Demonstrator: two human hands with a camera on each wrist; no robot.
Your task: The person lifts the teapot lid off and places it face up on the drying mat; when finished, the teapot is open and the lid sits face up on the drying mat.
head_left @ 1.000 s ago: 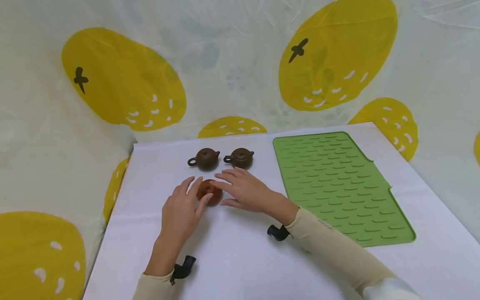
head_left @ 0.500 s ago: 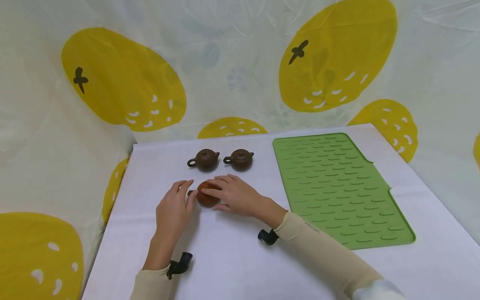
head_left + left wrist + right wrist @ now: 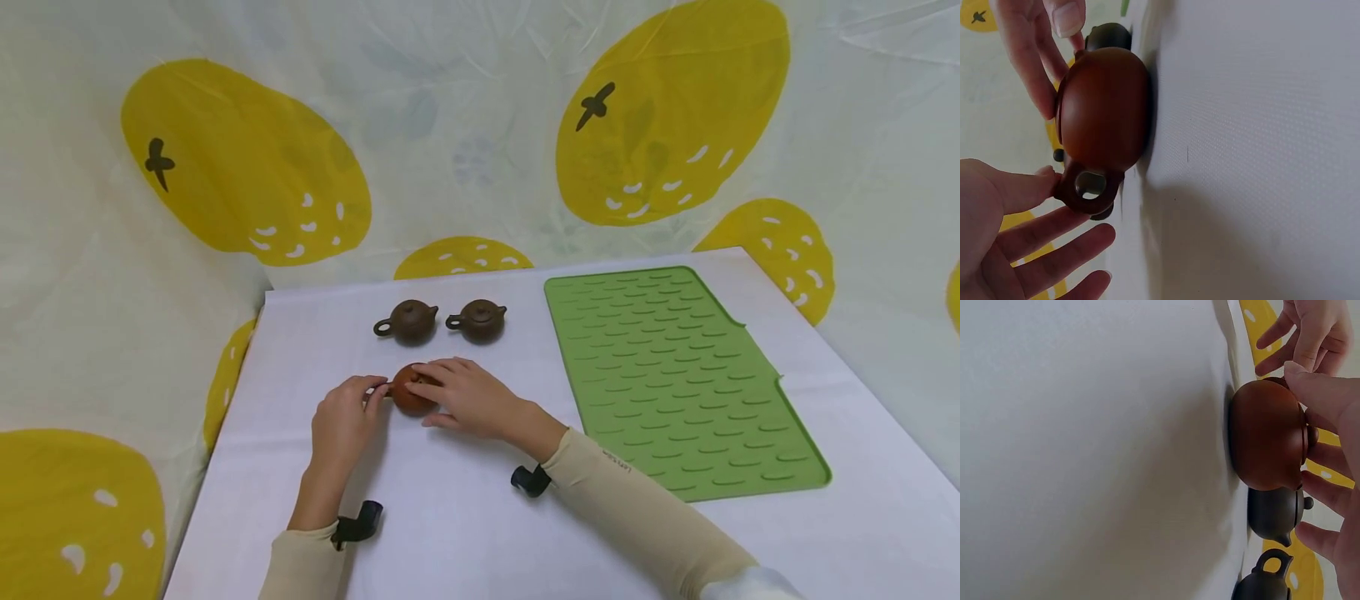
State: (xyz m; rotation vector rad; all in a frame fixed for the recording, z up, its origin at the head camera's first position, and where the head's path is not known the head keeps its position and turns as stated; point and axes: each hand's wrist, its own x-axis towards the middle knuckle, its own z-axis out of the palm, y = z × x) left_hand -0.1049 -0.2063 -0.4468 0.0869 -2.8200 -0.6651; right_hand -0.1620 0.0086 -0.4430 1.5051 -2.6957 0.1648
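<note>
Standing lidded — reddish teapot [image 3: 1107,109], inside hidden

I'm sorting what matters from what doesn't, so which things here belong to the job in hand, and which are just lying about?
Apparently in the job:
reddish-brown teapot
left hand, pinching its handle
right hand, over its lid

Seemingly just lying about, untouched:
left dark teapot
right dark teapot
green mat

Nearside room, dark teapots [image 3: 412,323] beyond hands [image 3: 343,423] [image 3: 476,400]
</note>
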